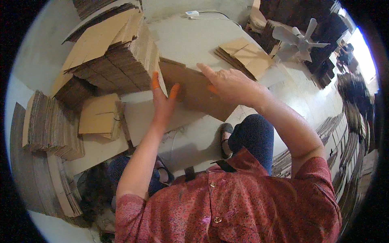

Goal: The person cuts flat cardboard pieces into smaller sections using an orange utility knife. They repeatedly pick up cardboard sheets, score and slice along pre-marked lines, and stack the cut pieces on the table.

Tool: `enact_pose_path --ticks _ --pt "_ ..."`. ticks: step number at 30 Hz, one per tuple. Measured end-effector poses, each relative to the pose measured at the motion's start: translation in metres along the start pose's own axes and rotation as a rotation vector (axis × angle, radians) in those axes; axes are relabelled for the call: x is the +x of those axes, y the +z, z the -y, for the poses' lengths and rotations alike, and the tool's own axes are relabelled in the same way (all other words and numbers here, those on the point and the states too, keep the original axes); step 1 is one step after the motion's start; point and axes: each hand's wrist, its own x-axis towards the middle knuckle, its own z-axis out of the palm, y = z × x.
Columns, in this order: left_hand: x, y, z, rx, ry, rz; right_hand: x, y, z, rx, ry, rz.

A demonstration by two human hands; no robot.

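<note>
A brown cardboard sheet (194, 91) stands tilted between my two hands, above the floor in front of me. My left hand (163, 103) is at its left end, with a pale cardboard edge between the thumb and a finger, both wrapped in orange. My right hand (237, 87) grips the sheet's right part. Its index finger stretches out over the upper edge, while an orange-covered thumb tip rests against the face. The other right fingers are curled and partly hidden. Directly beside my left hand rises a tall stack of flat cardboard pieces (109, 44).
A smaller cardboard bundle (99, 117) and an upright row of sheets (50, 123) lie at the left. Folded cardboard (245, 56) is on the floor beyond my right hand. A fan with pale blades (299, 40) stands far right. Cardboard piles (348, 133) line the right side.
</note>
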Motion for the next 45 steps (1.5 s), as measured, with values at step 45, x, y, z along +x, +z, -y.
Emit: enact_pose_path --ticks 45 --pt "-0.075 -0.011 0.001 0.707 0.165 0.500 0.036 0.134 -0.234 -0.127 0.631 0.029"
